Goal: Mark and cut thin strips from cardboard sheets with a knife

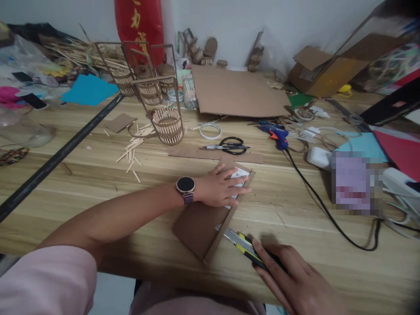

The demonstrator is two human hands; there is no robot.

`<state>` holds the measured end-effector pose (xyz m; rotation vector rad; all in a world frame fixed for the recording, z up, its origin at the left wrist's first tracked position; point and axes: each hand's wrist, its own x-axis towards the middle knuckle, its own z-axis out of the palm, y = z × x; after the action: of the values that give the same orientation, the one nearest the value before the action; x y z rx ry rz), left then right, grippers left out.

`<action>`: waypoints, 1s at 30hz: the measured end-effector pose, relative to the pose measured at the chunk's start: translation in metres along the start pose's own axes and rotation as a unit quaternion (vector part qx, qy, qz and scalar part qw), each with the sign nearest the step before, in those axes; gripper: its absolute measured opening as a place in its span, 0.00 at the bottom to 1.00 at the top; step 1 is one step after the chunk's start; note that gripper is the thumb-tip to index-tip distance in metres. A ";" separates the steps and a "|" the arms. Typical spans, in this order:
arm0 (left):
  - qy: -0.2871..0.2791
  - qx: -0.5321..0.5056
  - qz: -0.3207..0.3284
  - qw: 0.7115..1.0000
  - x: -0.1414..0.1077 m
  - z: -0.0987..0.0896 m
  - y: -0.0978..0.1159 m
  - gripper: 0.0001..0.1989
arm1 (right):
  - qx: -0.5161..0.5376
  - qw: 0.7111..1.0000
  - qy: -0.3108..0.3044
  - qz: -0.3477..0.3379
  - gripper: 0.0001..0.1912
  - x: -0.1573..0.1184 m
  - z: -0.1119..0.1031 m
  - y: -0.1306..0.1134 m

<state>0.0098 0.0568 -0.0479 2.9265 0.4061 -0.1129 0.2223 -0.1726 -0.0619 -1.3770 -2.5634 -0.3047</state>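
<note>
Flat on a brown piece of cardboard (197, 227) lies my left hand (219, 188), its fingers spread and pressing it to the table; a watch (185, 186) is on that wrist. A white printed label (240, 173) shows partly between the fingers. My right hand (292, 271) is closed around a yellow and black utility knife (246, 246). The knife's blade is out, and its tip touches the cardboard near a narrow strip (226, 222) along the right edge. The palm side of my right hand is hidden.
Beyond the cardboard lie a long cardboard strip (193, 155), black-handled scissors (234, 151) and a tape roll (210, 131). A small stick basket (167, 127) stands near scattered sticks (131, 153). A glue gun (279, 139) trails its black cord rightward. A large cardboard sheet (239, 92) lies behind.
</note>
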 end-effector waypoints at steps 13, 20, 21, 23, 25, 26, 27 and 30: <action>-0.022 0.003 -0.005 1.000 0.001 -0.003 0.002 0.28 | -0.014 0.998 0.032 -0.049 0.19 0.007 -0.007 -0.015; -0.042 0.013 -0.013 0.999 0.001 -0.008 0.004 0.29 | -0.026 0.998 0.019 -0.050 0.21 0.010 -0.012 -0.020; -0.043 0.010 -0.012 0.999 0.001 -0.008 0.004 0.29 | -0.025 0.998 0.022 -0.054 0.21 0.009 -0.010 -0.021; -0.043 0.005 -0.011 0.999 0.001 -0.008 0.003 0.29 | -0.025 0.996 0.053 -0.059 0.19 0.005 -0.006 -0.023; -0.038 0.004 -0.012 0.999 0.001 -0.008 0.003 0.29 | -0.026 0.996 0.059 -0.062 0.18 0.000 -0.002 -0.024; -0.032 0.003 -0.011 0.999 0.001 -0.007 0.003 0.29 | -0.027 0.997 0.045 -0.063 0.18 -0.002 -0.001 -0.024; -0.026 0.003 -0.010 1.000 0.001 -0.007 0.003 0.28 | -0.025 0.997 0.024 -0.066 0.19 -0.004 -0.001 -0.024; -0.014 0.000 -0.005 1.000 0.001 -0.005 0.002 0.28 | -0.009 0.997 -0.029 -0.073 0.21 -0.003 -0.004 -0.024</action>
<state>0.0114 0.0557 -0.0426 2.9196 0.4169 -0.1565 0.2040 -0.1888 -0.0603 -1.2249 -2.7211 -0.3167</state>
